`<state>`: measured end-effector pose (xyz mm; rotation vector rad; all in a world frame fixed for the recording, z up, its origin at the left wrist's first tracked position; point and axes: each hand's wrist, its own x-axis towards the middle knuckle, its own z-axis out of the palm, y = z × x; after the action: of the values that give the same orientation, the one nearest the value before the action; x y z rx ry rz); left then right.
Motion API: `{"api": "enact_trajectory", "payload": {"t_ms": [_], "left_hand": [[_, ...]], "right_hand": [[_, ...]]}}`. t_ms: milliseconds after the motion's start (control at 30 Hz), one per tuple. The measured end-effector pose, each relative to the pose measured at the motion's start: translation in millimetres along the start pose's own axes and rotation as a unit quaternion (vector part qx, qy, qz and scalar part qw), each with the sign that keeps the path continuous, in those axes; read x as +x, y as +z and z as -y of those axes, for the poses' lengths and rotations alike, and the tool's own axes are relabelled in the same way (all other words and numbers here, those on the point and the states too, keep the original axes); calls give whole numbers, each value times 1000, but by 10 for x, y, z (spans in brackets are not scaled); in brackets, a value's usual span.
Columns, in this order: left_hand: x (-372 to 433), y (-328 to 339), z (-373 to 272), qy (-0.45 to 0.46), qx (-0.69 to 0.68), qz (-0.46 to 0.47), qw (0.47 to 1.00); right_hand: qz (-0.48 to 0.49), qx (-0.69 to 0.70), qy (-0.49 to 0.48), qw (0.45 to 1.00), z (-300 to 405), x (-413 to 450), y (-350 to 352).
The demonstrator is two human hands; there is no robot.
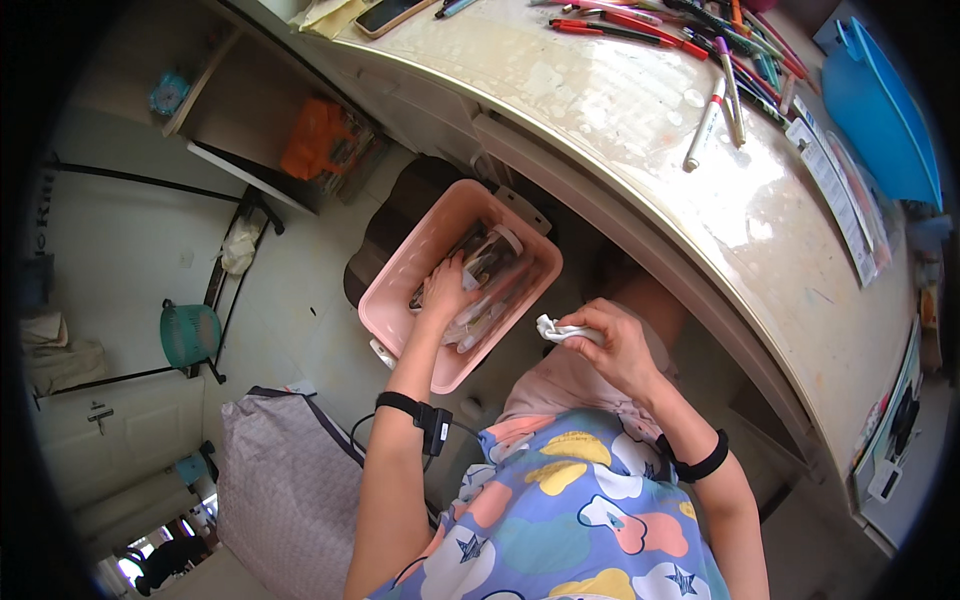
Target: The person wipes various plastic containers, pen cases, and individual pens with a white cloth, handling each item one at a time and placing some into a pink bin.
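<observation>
A pink plastic storage bin [390, 296] stands on the floor before me, tilted in the view. My left hand [448, 291] reaches into it and rests on the contents, its fingertips partly hidden among them. Beside those fingers lies a clear plastic container [501, 251] with a pale rim. Several clear packets [480, 326] fill the bin below it. Whether the left hand grips anything is not plain. My right hand [619, 341] is above my lap, pinching a crumpled white cloth or tissue [559, 330] between thumb and fingers.
A pale desk [585, 97] curves along the right, its edge close to my right arm. Pens and markers [705, 124], a phone [386, 15] and a blue plastic basket [877, 112] are on it. A quilted grey cover [289, 480] is at lower left, a green basket [190, 334] farther left.
</observation>
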<state>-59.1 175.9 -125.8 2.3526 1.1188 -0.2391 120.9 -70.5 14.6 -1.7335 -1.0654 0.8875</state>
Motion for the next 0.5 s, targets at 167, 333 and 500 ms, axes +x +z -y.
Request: {"api": "enact_trajectory", "payload": {"t_ms": [167,333,500], "left_hand": [[-64,2,214,-11,7,-42,999],[-16,90,190,-20,58,-102,993],[-125,202,239,-17,91,-226,970]], "right_hand": [[-15,-4,-7,1000,-28,-48,-13],[-42,12,-50,998,-19,-72,-55],[-108,-1,-104,989,325,-171,-281]]}}
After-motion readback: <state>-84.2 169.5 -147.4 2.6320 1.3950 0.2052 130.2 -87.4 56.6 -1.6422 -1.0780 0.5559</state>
